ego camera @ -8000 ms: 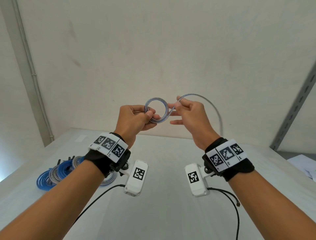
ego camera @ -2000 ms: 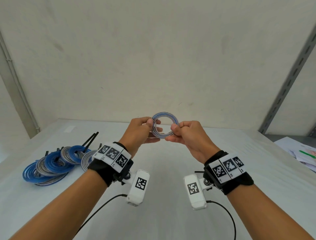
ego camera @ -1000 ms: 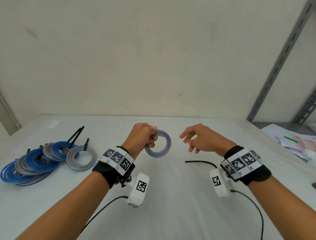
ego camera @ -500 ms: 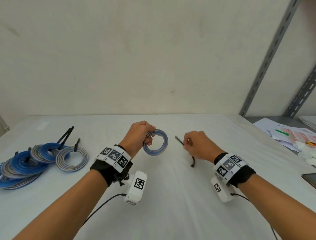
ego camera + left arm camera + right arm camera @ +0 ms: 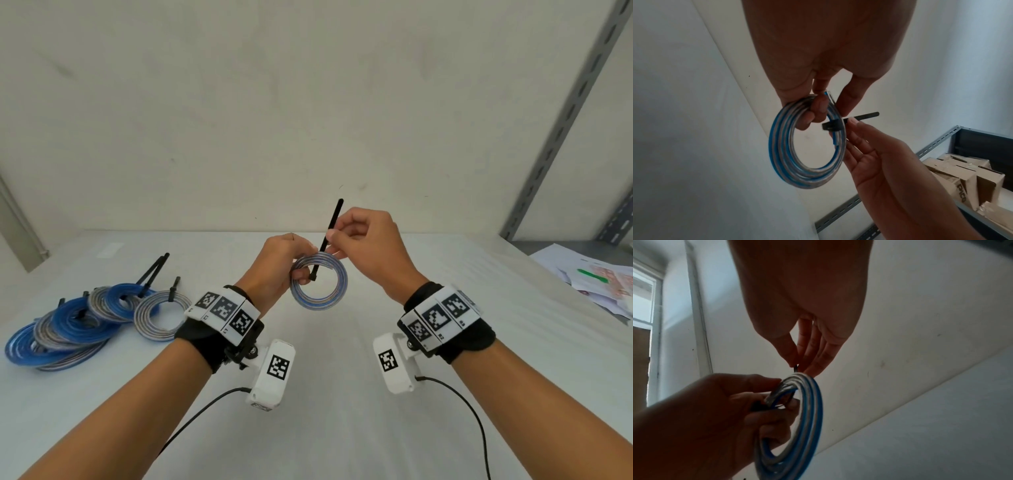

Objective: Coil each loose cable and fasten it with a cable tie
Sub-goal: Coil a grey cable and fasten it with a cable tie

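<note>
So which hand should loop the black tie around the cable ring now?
The right hand, probably: it already pinches the black tie lying across the coil, while the left hand is busy gripping the coil.

Glossy plastic-sheathed cable (image 5: 319,286), matt black tie (image 5: 329,229)

**One word on a box, small marks on the wristbands**

The only clear word is "PICO", printed in dark letters on the side of a cardboard box (image 5: 953,183) that stands inside the grey metal shelf (image 5: 937,141). Well apart from this shelf, the right wristband (image 5: 442,317) carries three black-and-white square codes, and under the middle one is a small mark that looks like "R2" (the others are too small to read). The left wristband (image 5: 222,308) has similar codes with unreadable marks. The papers (image 5: 589,277) near the shelf's foot show print, but it is not legible.
</note>
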